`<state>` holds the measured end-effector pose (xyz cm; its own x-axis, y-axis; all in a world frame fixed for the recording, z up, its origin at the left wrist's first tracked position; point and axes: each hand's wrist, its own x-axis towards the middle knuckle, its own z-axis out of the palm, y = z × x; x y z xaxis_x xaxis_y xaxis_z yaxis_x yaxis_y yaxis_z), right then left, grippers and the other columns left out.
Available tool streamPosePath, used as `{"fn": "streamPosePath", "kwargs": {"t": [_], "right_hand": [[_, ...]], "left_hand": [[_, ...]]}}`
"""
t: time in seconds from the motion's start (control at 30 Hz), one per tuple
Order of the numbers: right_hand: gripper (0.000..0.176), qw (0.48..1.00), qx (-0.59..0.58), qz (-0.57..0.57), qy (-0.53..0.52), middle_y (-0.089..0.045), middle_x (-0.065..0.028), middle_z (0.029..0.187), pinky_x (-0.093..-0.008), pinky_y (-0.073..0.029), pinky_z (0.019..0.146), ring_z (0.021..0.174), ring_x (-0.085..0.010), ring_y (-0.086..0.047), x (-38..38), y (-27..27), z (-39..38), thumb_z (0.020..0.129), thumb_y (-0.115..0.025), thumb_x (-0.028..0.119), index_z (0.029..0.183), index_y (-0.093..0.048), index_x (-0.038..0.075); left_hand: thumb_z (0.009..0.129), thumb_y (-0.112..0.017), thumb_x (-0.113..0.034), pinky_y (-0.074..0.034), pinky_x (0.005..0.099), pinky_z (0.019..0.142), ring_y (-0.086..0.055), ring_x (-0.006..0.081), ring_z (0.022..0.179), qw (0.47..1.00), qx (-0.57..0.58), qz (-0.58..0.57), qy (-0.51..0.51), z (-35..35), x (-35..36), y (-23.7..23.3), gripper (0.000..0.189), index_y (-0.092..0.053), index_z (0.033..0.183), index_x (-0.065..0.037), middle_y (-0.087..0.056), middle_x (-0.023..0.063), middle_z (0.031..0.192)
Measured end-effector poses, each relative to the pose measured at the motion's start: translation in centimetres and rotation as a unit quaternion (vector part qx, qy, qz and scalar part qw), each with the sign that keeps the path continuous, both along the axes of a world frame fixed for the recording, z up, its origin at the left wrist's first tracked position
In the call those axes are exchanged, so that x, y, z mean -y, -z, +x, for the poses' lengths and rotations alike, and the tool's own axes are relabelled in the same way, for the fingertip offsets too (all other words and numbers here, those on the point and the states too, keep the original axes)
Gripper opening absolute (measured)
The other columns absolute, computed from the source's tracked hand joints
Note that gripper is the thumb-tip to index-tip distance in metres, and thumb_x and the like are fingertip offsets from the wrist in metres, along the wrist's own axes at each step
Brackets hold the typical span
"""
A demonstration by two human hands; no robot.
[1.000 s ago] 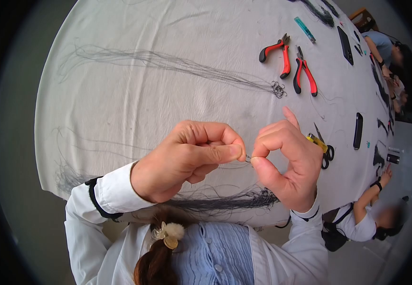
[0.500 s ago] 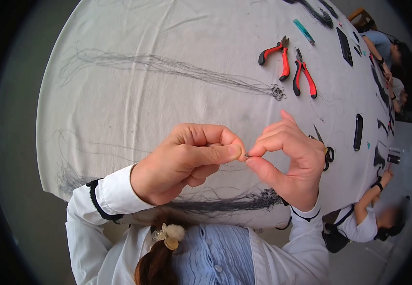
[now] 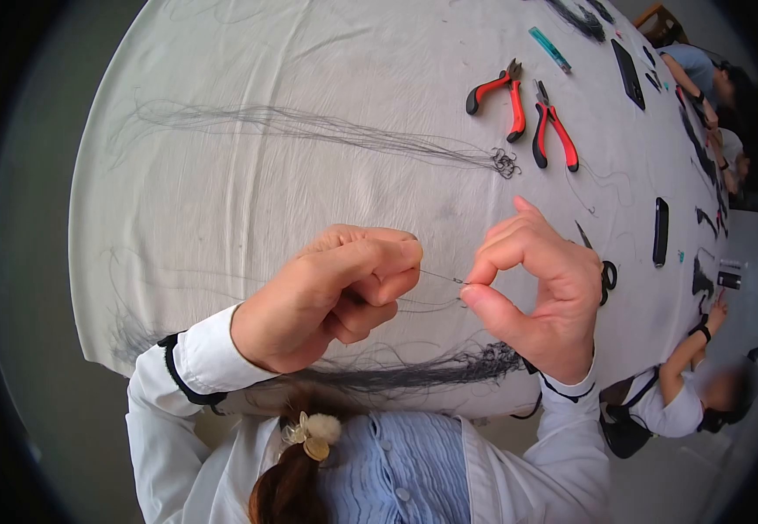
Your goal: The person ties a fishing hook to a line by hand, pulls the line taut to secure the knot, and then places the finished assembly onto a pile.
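Thumb and forefinger of my right hand [image 3: 532, 288] pinch a small dark fishhook [image 3: 461, 282], mostly hidden by the fingertips. A thin fishing line [image 3: 438, 276] runs taut from the hook to my left hand [image 3: 331, 293], whose closed fingers grip it. On the cloth above my hands lies a bundle of lines [image 3: 327, 128] with several hooks [image 3: 506, 162] gathered at its right end. Just below my hands, a thicker dark bundle of lines and hooks [image 3: 414, 374] stretches along the table's near edge.
Two red-handled pliers [image 3: 512, 100] [image 3: 555, 131] lie on the white cloth [image 3: 196, 210], near a teal cutter [image 3: 550, 50]. Scissors [image 3: 607, 278] are partly behind my right hand. Black phones [image 3: 629, 74] [image 3: 661, 232] lie farther right. Other people [image 3: 676, 384] sit along the table's right side.
My left hand has drawn back to the left, away from my right fingertips, and a straight length of line now shows between them. My right hand has barely moved.
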<state>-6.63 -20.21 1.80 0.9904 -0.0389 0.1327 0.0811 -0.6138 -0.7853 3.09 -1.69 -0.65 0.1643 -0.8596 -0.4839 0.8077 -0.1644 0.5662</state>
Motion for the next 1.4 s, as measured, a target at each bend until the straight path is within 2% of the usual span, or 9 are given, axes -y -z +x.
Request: {"fn": "streamPosePath", "kwargs": {"t": [0.07,0.37,0.5,0.57,0.7,1.2,1.27,1.4], "right_hand": [[0.013,0.999,-0.022,-0.006,-0.027,-0.059,0.0009,0.067,-0.0567,-0.028,0.099,0.068,-0.0138,-0.057,0.1,0.1,0.0,0.061,-0.067,0.002,0.067,-0.056,0.007],[0.013,0.998,0.004,-0.047,-0.039,-0.057,0.0018,0.062,-0.0556,-0.031,0.098,0.064,-0.0159,-0.056,-0.2,0.4,0.1,0.06,-0.066,0.004,0.064,-0.054,0.007],[0.013,0.998,0.003,-0.049,-0.038,-0.057,0.0017,0.062,-0.056,-0.031,0.098,0.064,-0.0159,-0.056,-0.4,0.4,0.1,0.059,-0.066,0.004,0.064,-0.054,0.007],[0.016,0.998,0.003,-0.062,-0.027,-0.051,0.0051,0.061,-0.0529,-0.035,0.095,0.06,-0.0134,-0.052,-0.6,0.2,0.0,0.062,-0.067,0.002,0.065,-0.054,0.011],[0.017,0.997,0.015,-0.068,-0.028,-0.051,0.0049,0.06,-0.0523,-0.036,0.095,0.06,-0.0136,-0.052,-0.8,0.2,0.0,0.061,-0.067,0.001,0.065,-0.053,0.011],[0.014,0.999,-0.023,-0.002,-0.029,-0.052,0.0007,0.061,-0.049,-0.042,0.089,0.059,-0.015,-0.052,-0.5,0.2,0.1,0.064,-0.065,0.001,0.066,-0.051,0.006],[0.014,0.999,-0.023,0.004,-0.026,-0.053,0.0009,0.061,-0.0482,-0.042,0.089,0.058,-0.0149,-0.052,-0.5,0.2,0.1,0.064,-0.064,0.0,0.067,-0.052,0.006],[0.013,0.999,-0.021,0.02,-0.017,-0.053,0.0013,0.061,-0.0482,-0.041,0.09,0.059,-0.0143,-0.053,-0.3,0.1,0.0,0.064,-0.064,-0.001,0.067,-0.053,0.006]], "left_hand": [[0.09,-0.046,-0.026,-0.011,0.0228,0.04,-0.018,0.0031,0.045,0.999,-0.02,0.012,-0.049,0.0,0.0,-0.1,0.035,-0.031,0.061,-0.014,-0.027,-0.0068,0.058],[0.09,-0.051,-0.013,-0.012,0.0205,0.036,-0.019,0.0003,0.042,0.996,-0.034,0.019,-0.082,-0.5,0.2,0.4,0.034,-0.032,0.062,-0.016,-0.027,-0.0095,0.057],[0.09,-0.052,-0.012,-0.011,0.0201,0.035,-0.019,-0.0004,0.042,0.996,-0.021,0.03,-0.087,-0.8,0.3,0.3,0.035,-0.031,0.062,-0.016,-0.027,-0.01,0.056],[0.09,-0.053,-0.012,-0.011,0.02,0.034,-0.019,-0.0005,0.042,0.995,-0.019,0.038,-0.088,-0.9,0.3,0.2,0.037,-0.03,0.061,-0.017,-0.026,-0.0104,0.055],[0.09,-0.053,-0.012,-0.011,0.0198,0.034,-0.019,-0.0007,0.041,0.995,-0.005,0.028,-0.095,-1.1,0.3,0.2,0.039,-0.028,0.061,-0.017,-0.026,-0.0106,0.055],[0.086,-0.057,-0.012,-0.017,0.0201,0.035,-0.023,-0.0005,0.044,0.992,0.024,0.036,-0.118,-1.1,0.3,-0.1,0.039,-0.03,0.058,-0.015,-0.032,-0.0085,0.053],[0.087,-0.055,-0.011,-0.013,0.019,0.033,-0.021,-0.0013,0.042,0.991,0.051,0.036,-0.115,-1.2,0.3,0.3,0.04,-0.027,0.06,-0.018,-0.028,-0.0103,0.053],[0.087,-0.055,-0.011,-0.016,0.0196,0.035,-0.021,-0.0011,0.042,0.99,0.101,0.032,-0.092,-0.5,0.2,0.5,0.038,-0.029,0.06,-0.016,-0.029,-0.0104,0.051]]}}
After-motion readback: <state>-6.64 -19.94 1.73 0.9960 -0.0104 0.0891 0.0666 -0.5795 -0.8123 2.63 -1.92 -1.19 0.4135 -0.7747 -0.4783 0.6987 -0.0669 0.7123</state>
